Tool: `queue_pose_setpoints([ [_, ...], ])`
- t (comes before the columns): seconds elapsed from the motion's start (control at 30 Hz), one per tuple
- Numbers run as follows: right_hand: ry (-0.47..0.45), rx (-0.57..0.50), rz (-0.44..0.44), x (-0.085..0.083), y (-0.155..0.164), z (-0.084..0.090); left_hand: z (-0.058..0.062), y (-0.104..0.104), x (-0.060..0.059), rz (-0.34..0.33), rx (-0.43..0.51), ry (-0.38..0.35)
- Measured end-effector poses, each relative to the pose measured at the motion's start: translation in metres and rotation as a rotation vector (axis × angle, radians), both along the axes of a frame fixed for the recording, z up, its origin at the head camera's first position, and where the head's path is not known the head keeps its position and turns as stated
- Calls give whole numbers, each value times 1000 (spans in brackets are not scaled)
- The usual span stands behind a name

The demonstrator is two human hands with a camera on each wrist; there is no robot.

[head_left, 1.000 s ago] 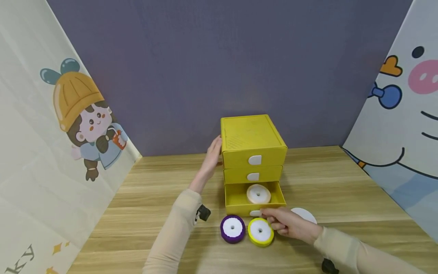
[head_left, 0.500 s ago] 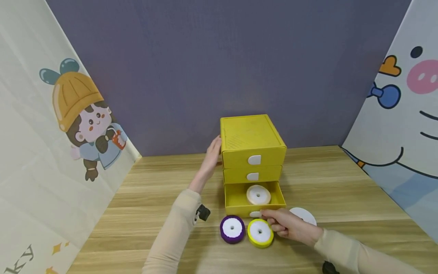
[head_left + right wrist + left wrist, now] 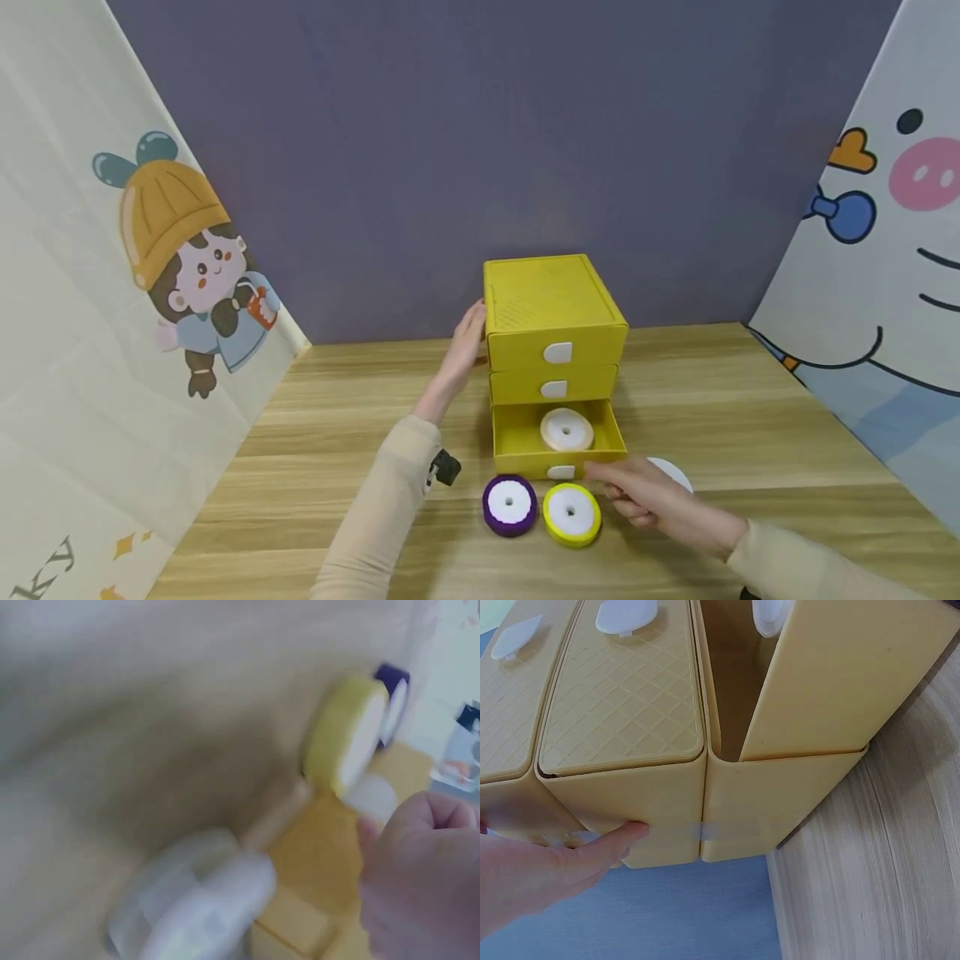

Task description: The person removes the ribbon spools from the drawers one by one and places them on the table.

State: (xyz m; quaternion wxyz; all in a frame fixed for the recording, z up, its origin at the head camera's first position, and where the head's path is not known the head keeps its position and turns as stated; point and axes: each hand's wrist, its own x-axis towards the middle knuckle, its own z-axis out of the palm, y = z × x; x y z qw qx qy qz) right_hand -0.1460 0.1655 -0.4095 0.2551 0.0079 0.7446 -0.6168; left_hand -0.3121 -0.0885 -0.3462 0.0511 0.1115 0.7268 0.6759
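Note:
A yellow drawer cabinet [image 3: 555, 292] has its bottom drawer [image 3: 517, 464] pulled out. In that drawer lies a ribbon spool [image 3: 555, 421] with a pale peach edge. My left hand [image 3: 462, 342] rests against the cabinet's left side, fingers extended along the wall in the left wrist view. Just right of the drawer's white handle [image 3: 560, 472], my right hand [image 3: 660, 500] holds nothing, its index finger pointing at the drawer front and its other fingers loosely bent. A yellow ribbon spool [image 3: 572, 512] and a purple ribbon spool [image 3: 509, 505] lie in front of the drawer.
A white round spool [image 3: 672, 472] lies on the wooden table [image 3: 360, 367], partly hidden behind the right hand. The two upper drawers [image 3: 517, 387] are closed. A dark wall panel [image 3: 480, 150] stands behind the cabinet, with printed sheets at both sides.
My right hand has let go of the drawer's handle and moved a little to the right. The drawer stays pulled out, and the left hand has stayed on the cabinet's side.

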Motion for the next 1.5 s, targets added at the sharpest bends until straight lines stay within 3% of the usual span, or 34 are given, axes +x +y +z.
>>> queue_pose_setpoints([
  [0.1, 197, 128, 64, -5, 5, 20, -1, 0, -1, 0, -5, 0],
  [0.3, 838, 509, 284, -38, 8, 40, -3, -1, -1, 14, -2, -2],
  [0.4, 972, 635, 436, -54, 9, 40, -5, -2, -1, 15, -6, -6],
  [0.53, 987, 686, 659, -69, 10, 35, -6, -1, 0, 7, -7, -5],
  [0.63, 970, 643, 738, -78, 9, 32, -5, 0, 0, 3, 0, 2],
  [0.77, 942, 616, 738, -86, 9, 31, -4, 1, 0, 4, 6, 8],
  [1.0, 1003, 742, 787, -91, 7, 27, -2, 1, -1, 5, -1, 24],
  [1.3, 947, 833, 832, -99, 0, 15, -3, 3, -1, 10, -15, 35],
  [1.5, 852, 921, 834, -101, -7, 15, -1, 2, 1, 10, -4, 19],
])
